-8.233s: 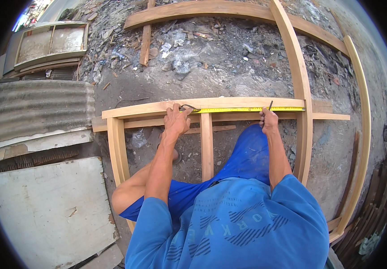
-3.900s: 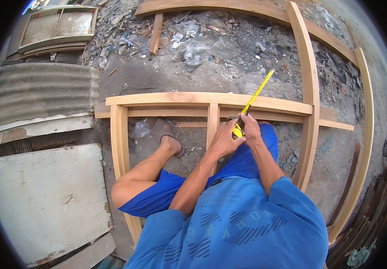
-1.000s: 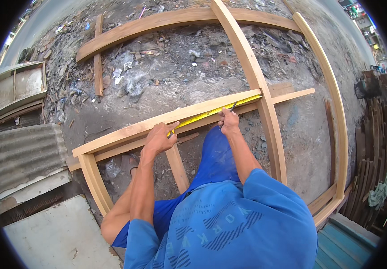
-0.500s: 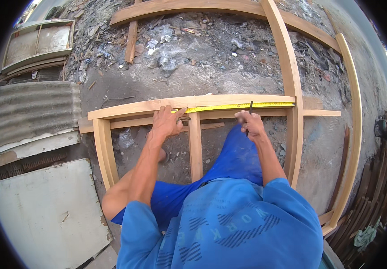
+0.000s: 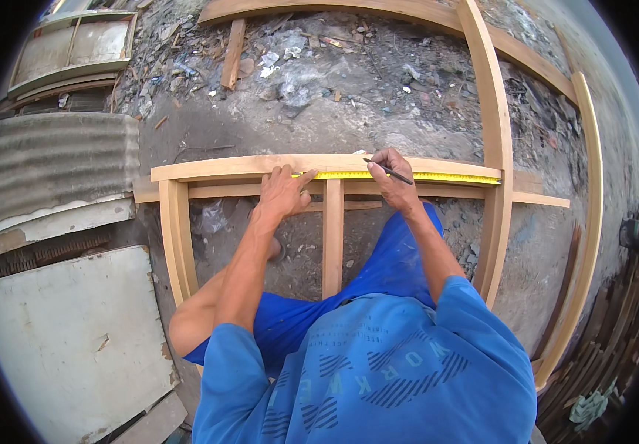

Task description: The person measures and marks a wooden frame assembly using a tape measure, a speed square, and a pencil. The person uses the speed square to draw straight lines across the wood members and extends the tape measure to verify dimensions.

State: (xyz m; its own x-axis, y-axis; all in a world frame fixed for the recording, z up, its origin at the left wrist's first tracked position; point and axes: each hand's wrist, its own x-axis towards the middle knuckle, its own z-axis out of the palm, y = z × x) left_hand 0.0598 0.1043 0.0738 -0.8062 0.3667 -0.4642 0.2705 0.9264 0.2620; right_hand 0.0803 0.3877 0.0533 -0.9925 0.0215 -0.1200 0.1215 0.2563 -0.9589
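A yellow tape measure [image 5: 445, 177] is stretched along the near face of a pale wooden beam [image 5: 220, 168], its far end reaching the crossing timber [image 5: 498, 133] on the right. My left hand [image 5: 282, 194] grips the tape's left end against the beam, index finger pointing along it; the tape's case is hidden under the palm. Between my right hand's fingers is a slim black pencil [image 5: 399, 177]. That right hand [image 5: 393, 185] rests at the beam over the tape, right of the short upright piece [image 5: 333, 244], with the pencil's one end at the beam's face.
A long beam [image 5: 334, 6] crosses the far side, and another timber [image 5: 593, 185] curves down the right. To the left lie a corrugated sheet [image 5: 53, 155] and a worn white panel [image 5: 75, 333]. Rubble covers the far ground; stacked strips [image 5: 608, 340] lie at right.
My right hand has moved left and up onto the beam, and the pencil has tilted from upright to slanting. My left hand stays at the tape's left end. The whole view has shifted slightly.
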